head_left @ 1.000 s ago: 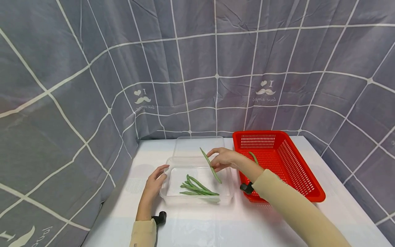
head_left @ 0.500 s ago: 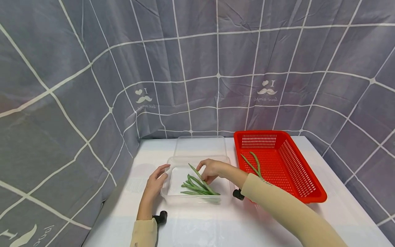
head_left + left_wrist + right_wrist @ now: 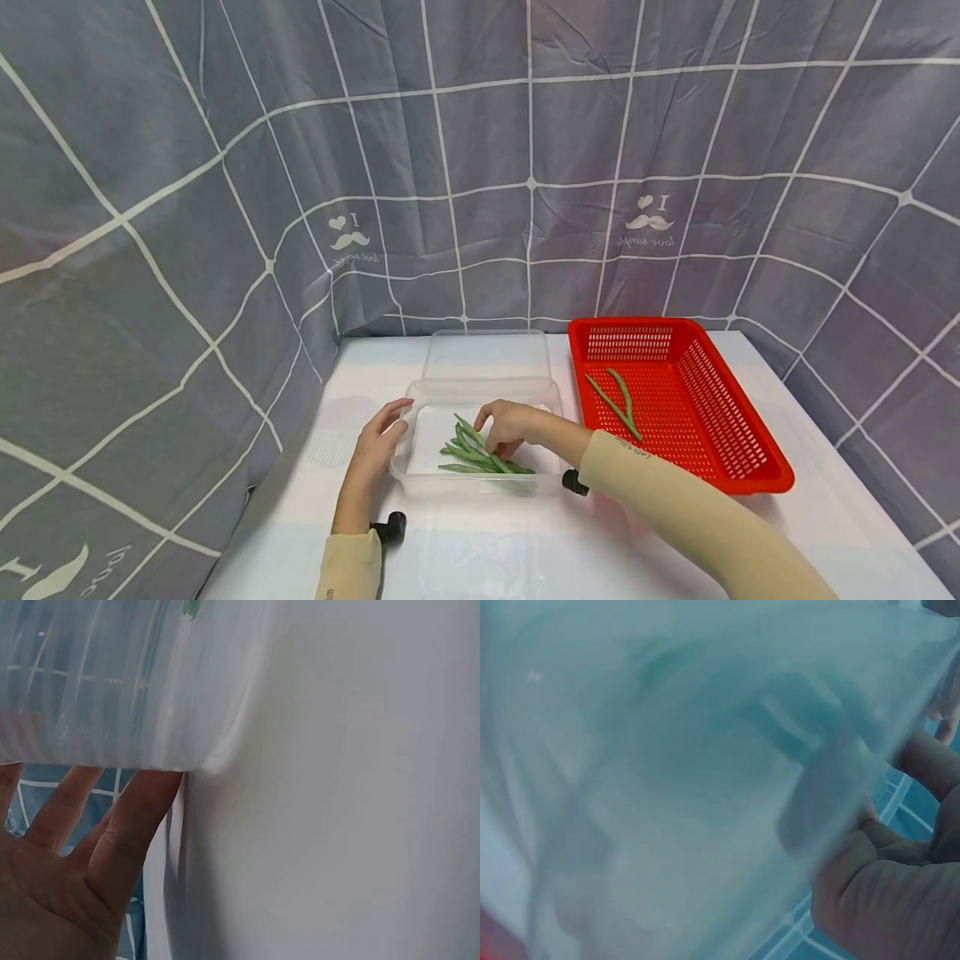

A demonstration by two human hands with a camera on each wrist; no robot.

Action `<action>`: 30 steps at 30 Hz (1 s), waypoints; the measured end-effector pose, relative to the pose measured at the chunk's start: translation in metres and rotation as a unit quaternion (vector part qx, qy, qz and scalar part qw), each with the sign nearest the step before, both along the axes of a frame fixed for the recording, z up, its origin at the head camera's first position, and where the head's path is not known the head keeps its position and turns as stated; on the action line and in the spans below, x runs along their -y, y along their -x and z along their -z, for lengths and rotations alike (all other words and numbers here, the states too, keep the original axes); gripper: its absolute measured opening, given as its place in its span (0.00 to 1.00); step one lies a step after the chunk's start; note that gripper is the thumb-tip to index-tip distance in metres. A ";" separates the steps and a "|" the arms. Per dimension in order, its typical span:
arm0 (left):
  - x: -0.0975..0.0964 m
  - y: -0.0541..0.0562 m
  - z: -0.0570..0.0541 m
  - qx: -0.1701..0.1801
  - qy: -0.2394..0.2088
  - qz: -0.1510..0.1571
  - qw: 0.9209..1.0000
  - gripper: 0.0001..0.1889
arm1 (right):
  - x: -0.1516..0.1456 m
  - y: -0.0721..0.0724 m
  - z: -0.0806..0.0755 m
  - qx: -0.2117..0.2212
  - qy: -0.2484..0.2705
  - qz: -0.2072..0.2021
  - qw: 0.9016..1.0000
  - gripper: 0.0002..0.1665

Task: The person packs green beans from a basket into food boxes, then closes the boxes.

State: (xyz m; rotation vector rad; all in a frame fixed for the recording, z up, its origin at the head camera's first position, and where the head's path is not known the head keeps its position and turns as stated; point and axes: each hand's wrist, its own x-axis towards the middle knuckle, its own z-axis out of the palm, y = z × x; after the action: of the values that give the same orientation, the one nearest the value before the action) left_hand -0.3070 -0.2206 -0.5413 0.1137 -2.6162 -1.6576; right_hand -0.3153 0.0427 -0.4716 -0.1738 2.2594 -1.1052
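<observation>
Several green beans (image 3: 468, 455) lie in a loose pile in the clear plastic container (image 3: 422, 488). My right hand (image 3: 513, 425) reaches down into the container from the right. Its fingertips hold one green bean (image 3: 467, 426) low against the pile, slanting toward the front right. In the right wrist view, the cloudy container wall blurs the beans, and part of my right hand (image 3: 900, 862) shows beside it. My left hand (image 3: 378, 437) rests at the container's left side, fingers extended. The left wrist view shows the fingertips of the left hand (image 3: 82, 855) against the container's wall.
A red perforated basket (image 3: 731, 375) stands to the right, holding two green beans (image 3: 624, 404). Behind the container lies a clear lid (image 3: 487, 354). The white tabletop (image 3: 450, 550) extends to the front, and a grey checked curtain (image 3: 487, 225) hangs behind.
My right hand has moved left and down, carrying a green bean from above the container's right side onto the pile. Both beans in the basket now show fully. My left hand has stayed put.
</observation>
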 end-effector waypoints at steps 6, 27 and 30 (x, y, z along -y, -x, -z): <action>0.000 0.000 0.001 0.001 0.003 0.000 1.000 0.24 | 0.005 -0.004 0.004 -0.033 -0.042 0.000 0.999 0.22; 0.000 -0.002 -0.001 0.005 -0.001 0.007 1.000 0.24 | -0.005 -0.006 0.001 -0.064 -0.040 0.008 0.997 0.25; 0.001 -0.001 -0.001 0.006 -0.001 0.006 1.000 0.23 | -0.009 -0.005 -0.004 -0.069 -0.033 0.013 0.997 0.25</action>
State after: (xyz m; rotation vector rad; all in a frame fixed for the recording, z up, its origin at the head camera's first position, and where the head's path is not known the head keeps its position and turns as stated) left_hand -0.3057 -0.2216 -0.5401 0.1099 -2.6290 -1.6690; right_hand -0.3108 0.0522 -0.4674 -0.1990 2.4242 -1.0594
